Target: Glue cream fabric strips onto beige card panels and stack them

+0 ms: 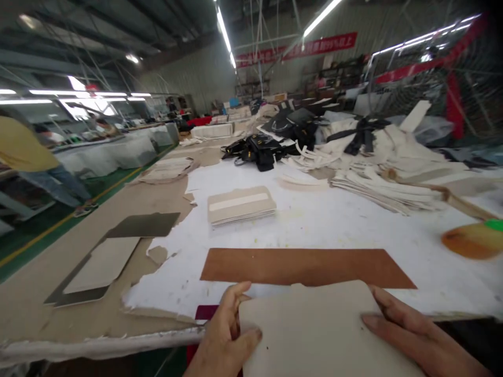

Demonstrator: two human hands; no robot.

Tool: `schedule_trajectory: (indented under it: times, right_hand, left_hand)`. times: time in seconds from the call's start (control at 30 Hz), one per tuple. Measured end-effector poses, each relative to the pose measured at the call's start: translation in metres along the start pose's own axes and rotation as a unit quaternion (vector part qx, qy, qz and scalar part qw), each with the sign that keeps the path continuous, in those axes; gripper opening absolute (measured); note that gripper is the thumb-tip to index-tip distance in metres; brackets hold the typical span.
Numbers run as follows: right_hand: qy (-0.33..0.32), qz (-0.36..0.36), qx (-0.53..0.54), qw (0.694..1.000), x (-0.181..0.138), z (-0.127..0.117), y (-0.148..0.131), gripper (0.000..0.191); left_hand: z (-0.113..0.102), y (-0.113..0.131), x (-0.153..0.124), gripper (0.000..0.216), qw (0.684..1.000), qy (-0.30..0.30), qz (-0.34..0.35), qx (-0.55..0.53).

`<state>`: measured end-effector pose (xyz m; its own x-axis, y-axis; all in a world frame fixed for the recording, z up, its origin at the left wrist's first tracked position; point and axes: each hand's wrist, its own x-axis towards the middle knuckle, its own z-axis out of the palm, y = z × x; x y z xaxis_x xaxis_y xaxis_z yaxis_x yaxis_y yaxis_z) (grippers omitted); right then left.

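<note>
A cream-coloured flat panel (314, 330) is held at the near edge of the table between both hands. My left hand (223, 335) grips its left edge, thumb on top and fingers curled round the side. My right hand (408, 330) presses on its right edge with fingers together. Just beyond the panel lies a long brown strip (306, 267) flat on the white table cover (334, 220).
A stack of beige panels (240, 206) sits mid-table. Piles of cream pieces (393, 167) and black bags (263, 146) fill the far right. Dark and light boards (110, 256) lie at left. An orange tub (471, 240) stands at right. A person in yellow (27, 152) stands far left.
</note>
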<state>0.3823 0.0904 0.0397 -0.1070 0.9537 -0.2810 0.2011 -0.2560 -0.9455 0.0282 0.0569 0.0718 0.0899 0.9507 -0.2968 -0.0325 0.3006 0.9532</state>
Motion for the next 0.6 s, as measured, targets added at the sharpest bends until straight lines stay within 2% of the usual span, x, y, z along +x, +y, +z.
schedule_trajectory:
  times: [0.07, 0.1, 0.2, 0.3, 0.43, 0.6]
  right_hand:
    - [-0.05, 0.034, 0.065, 0.996, 0.006, 0.005, -0.012, 0.057]
    - [-0.049, 0.031, 0.072, 0.996, 0.012, 0.007, -0.018, 0.06]
    - [0.028, -0.031, -0.019, 0.999, 0.03, 0.014, -0.034, 0.067]
    - [0.099, -0.052, -0.159, 0.981, 0.044, 0.018, -0.039, 0.072]
    - [0.154, -0.034, -0.318, 0.935, 0.054, 0.023, -0.036, 0.074]
    - [0.171, -0.052, -0.356, 0.917, 0.058, 0.024, -0.03, 0.068]
  left_hand:
    - [-0.002, 0.007, 0.012, 0.086, 0.998, 0.045, -0.001, 0.043]
    - [-0.002, 0.013, 0.02, 0.088, 0.995, 0.069, 0.007, 0.076]
    - [0.0, 0.028, 0.048, 0.081, 0.968, 0.131, 0.058, 0.204]
    - [0.003, 0.034, 0.072, 0.07, 0.938, 0.176, 0.092, 0.283]
    - [0.005, 0.027, 0.087, 0.058, 0.923, 0.195, 0.1, 0.317]
    - [0.006, 0.022, 0.088, 0.049, 0.911, 0.201, 0.125, 0.338]
